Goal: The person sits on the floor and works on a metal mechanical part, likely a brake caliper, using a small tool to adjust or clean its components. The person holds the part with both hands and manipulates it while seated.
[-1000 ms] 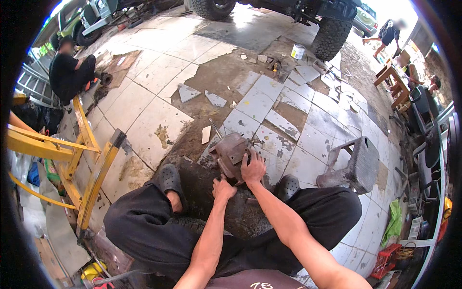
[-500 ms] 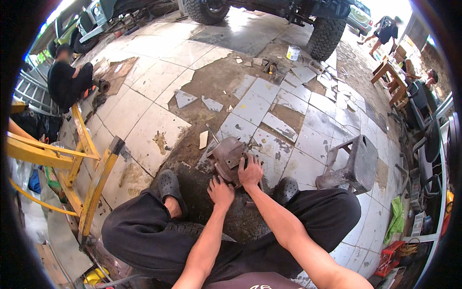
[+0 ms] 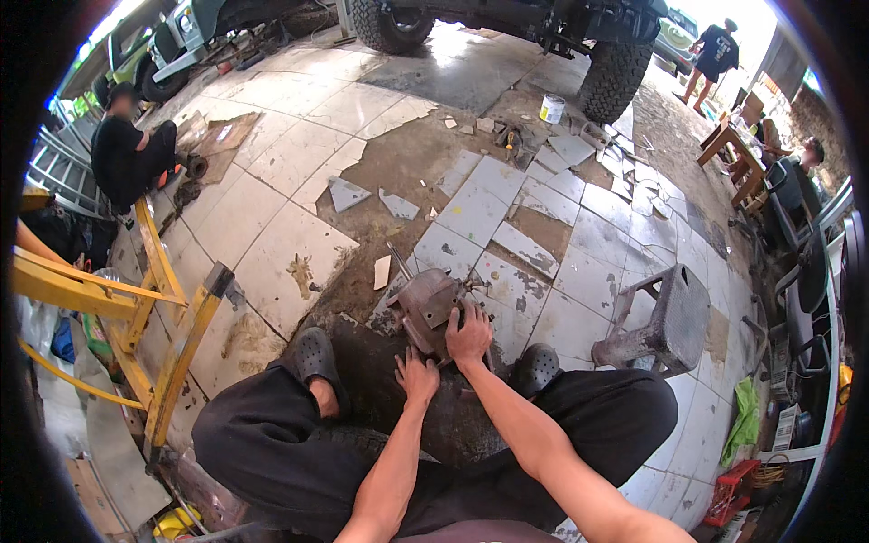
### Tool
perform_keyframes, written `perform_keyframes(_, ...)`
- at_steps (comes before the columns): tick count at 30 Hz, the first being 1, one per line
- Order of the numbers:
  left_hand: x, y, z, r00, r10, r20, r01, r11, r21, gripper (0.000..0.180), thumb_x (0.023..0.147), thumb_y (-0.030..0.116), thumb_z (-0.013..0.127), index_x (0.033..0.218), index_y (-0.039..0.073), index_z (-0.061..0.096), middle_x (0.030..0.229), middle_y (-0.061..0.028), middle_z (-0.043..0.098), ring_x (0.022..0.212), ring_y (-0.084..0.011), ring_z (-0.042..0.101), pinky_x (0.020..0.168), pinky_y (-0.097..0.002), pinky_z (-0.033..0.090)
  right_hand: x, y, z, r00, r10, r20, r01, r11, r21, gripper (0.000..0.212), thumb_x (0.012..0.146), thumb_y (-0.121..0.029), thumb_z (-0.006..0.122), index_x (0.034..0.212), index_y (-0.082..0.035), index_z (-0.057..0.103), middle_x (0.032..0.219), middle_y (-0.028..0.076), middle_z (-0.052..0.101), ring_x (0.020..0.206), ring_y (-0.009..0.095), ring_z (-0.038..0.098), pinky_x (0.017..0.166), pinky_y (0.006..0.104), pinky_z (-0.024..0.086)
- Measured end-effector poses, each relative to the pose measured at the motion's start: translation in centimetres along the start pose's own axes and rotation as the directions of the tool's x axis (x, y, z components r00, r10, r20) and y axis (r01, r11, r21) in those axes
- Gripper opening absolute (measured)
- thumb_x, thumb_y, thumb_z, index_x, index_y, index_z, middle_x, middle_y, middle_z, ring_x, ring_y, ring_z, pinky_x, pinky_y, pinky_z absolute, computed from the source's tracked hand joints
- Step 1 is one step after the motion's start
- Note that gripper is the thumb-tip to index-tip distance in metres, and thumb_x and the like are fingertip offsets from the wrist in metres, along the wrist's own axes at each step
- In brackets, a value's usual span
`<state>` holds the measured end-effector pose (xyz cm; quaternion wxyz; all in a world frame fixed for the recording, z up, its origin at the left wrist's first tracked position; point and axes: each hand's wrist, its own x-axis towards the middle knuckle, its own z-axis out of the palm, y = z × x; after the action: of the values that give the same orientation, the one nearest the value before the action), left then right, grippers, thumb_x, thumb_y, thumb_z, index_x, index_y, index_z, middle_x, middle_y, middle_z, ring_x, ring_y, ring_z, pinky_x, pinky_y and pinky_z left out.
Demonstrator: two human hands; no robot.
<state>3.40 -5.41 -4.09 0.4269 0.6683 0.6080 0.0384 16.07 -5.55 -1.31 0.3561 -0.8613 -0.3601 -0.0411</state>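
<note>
A grey-brown metal housing (image 3: 427, 297), which looks like a gearbox casing, sits tilted on the dark, dirty floor between my feet. A thin rod (image 3: 401, 261) sticks up at its far left side. My right hand (image 3: 469, 337) lies on the near right part of the housing, fingers spread across its surface. Lower and to the left, my left hand (image 3: 417, 376) reaches the housing's near edge with its fingers apart. The undersides of both hands are hidden, and so is the housing's near face.
A grey plastic stool (image 3: 674, 312) stands at right, a yellow metal frame (image 3: 176, 353) at left. Loose broken tiles (image 3: 529, 242) and a white can (image 3: 551, 109) lie ahead, before a raised vehicle's tyre (image 3: 615, 81). One person (image 3: 131, 154) squats far left; another (image 3: 715, 54) stands far right.
The fingers of my left hand have spread from a more curled pose at the housing's edge. My right hand stays on the housing. The far-right person has gone from leaning to upright.
</note>
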Motion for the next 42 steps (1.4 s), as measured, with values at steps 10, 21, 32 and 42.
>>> perform_keyframes(10,-0.1,0.3,0.6,0.999,0.004,-0.033,0.005,0.965,0.262,0.072,0.09,0.033,0.051,0.145,-0.01,0.03,0.155,-0.0272,0.022,0.147,-0.0412,0.008,0.118,-0.0558,0.008,0.1,-0.2,-0.2,0.999,0.029,0.025,-0.03,0.998,0.048,0.034,0.092,-0.031,0.055,0.117,-0.009,0.063,0.11,0.017,0.066,0.103,0.037,0.06,0.089,0.0488,0.046)
perform_keyframes(21,0.9,0.3,-0.5,1.0,0.001,-0.008,0.002,0.96,0.279,0.075,0.088,0.031,0.053,0.145,-0.011,0.029,0.155,-0.0286,0.022,0.147,-0.0428,0.01,0.118,-0.0535,0.009,-0.1,-0.7,-0.1,0.999,0.025,0.027,-0.027,0.998,0.065,0.034,0.091,-0.03,0.055,0.115,-0.008,0.064,0.113,0.018,0.065,0.105,0.038,0.059,0.09,0.0497,0.045)
perform_keyframes(32,0.4,0.9,-0.6,0.986,-0.13,0.102,0.126,0.991,0.045,0.071,0.09,0.027,0.049,0.149,-0.005,0.024,0.16,-0.0231,0.011,0.147,-0.0437,-0.003,0.117,-0.0566,0.008,-0.3,-0.2,0.3,0.999,0.032,0.016,-0.032,0.999,0.024,0.032,0.091,-0.03,0.055,0.114,-0.008,0.065,0.11,0.017,0.066,0.102,0.038,0.06,0.089,0.0482,0.046)
perform_keyframes(42,-0.8,0.2,0.1,0.997,-0.042,0.058,0.04,0.999,0.038,0.074,0.086,0.022,0.052,0.149,-0.005,0.024,0.159,-0.024,0.014,0.147,-0.0429,0.003,0.117,-0.0585,0.01,-0.3,0.0,-0.2,1.0,0.008,0.003,-0.009,1.0,0.009,0.033,0.093,-0.03,0.054,0.115,-0.008,0.064,0.111,0.015,0.065,0.104,0.037,0.06,0.09,0.0481,0.045)
